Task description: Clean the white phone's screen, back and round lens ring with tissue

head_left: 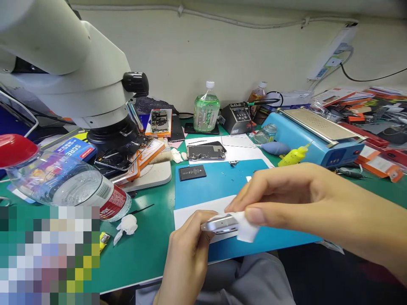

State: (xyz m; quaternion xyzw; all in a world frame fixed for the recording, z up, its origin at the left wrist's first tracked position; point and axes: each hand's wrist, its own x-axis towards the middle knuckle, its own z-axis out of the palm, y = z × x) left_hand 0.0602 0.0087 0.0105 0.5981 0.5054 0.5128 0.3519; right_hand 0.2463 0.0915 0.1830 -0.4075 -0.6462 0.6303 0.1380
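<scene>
Holding is done by two hands here. One silver phone frame (219, 223) is gripped on its edge by the left hand (187, 258), whose fingers are curled tight around its near end. One small white wipe (245, 227) is pinched by the fingers of the right hand (286, 199) and pressed against the far end of the frame. Both things are held just above the near edge of the blue mat (219, 182), which lies on the green table (149, 250).

Two bottles with green and orange drink are counted at the back: one green bottle (206, 111) and one orange bottle (258, 92). One clear bottle with a red cap (63, 182) is lying on its side at the left. One black battery (192, 172) and one opened phone (206, 152) are seen past the mat. One yellow squeeze bottle (294, 156) is leaned beside one blue heating machine (314, 131). One crumpled white wad (127, 224) is seen on the table.

Most of the phone frame is hidden by the fingers and the wipe. The microscope (73, 63) is cut off at the top left. A patch at the bottom left is blurred into squares.
</scene>
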